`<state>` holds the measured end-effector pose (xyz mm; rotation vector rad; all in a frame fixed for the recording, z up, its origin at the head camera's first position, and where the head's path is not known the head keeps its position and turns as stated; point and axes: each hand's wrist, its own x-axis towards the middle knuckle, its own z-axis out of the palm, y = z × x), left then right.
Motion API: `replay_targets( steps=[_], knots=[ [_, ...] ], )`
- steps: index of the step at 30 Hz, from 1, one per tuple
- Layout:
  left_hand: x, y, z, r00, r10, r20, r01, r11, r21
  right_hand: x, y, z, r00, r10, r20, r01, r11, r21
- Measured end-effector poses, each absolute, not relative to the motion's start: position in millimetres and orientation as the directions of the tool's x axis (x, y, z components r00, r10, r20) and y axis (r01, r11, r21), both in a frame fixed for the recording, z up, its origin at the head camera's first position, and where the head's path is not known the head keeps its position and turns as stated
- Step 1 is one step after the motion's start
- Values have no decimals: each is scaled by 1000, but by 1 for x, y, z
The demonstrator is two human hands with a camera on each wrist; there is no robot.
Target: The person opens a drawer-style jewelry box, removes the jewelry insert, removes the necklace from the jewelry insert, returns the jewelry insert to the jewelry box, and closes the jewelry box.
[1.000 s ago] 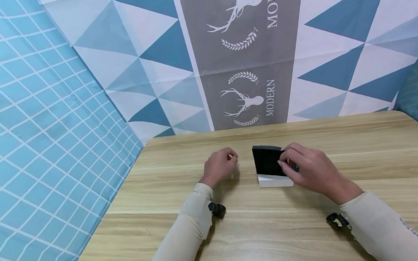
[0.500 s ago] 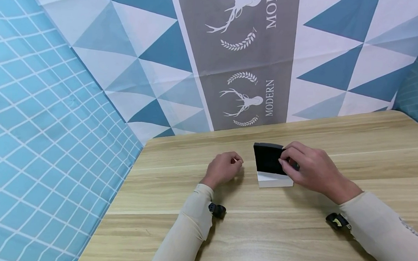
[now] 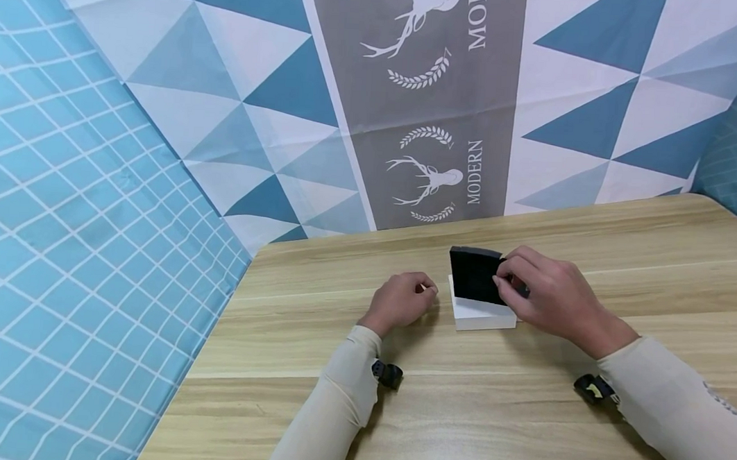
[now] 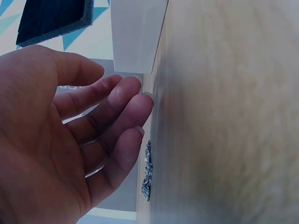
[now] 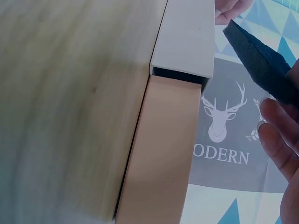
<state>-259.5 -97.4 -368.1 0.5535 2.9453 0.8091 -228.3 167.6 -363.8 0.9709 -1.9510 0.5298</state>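
My right hand (image 3: pixel 549 295) pinches a black foam pad (image 3: pixel 475 274) by its right edge, tilted up above a white box (image 3: pixel 485 318). The right wrist view shows the pad (image 5: pixel 257 60) with its soft, thick edge. There the white sleeve (image 5: pixel 183 39) of the box lies on the table with a tan drawer (image 5: pixel 159 149) slid partly out; in the head view my right hand hides that drawer. My left hand (image 3: pixel 400 301) is just left of the box, fingers loosely curled and holding nothing. Past the left fingertips lies a small silvery, chain-like piece (image 4: pixel 147 172).
The wood-grain table (image 3: pixel 459 415) stretches around both hands. A patterned cloth with triangles and deer prints (image 3: pixel 434 178) hangs behind it, and a blue grid cloth (image 3: pixel 92 243) lines the left side.
The black foam pad has risen slightly, uncovering more of the white box's top. My left hand has moved right, closer to the box. My right hand keeps its pinch on the pad.
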Motion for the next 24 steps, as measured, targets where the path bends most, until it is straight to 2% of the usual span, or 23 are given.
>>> replay_targets(
  steps=[24],
  knots=[
    [-255,-90,-369,-924,380,48,351,789,505,-229,173,-362,-340,-355,871,-743,669,-17]
  ],
)
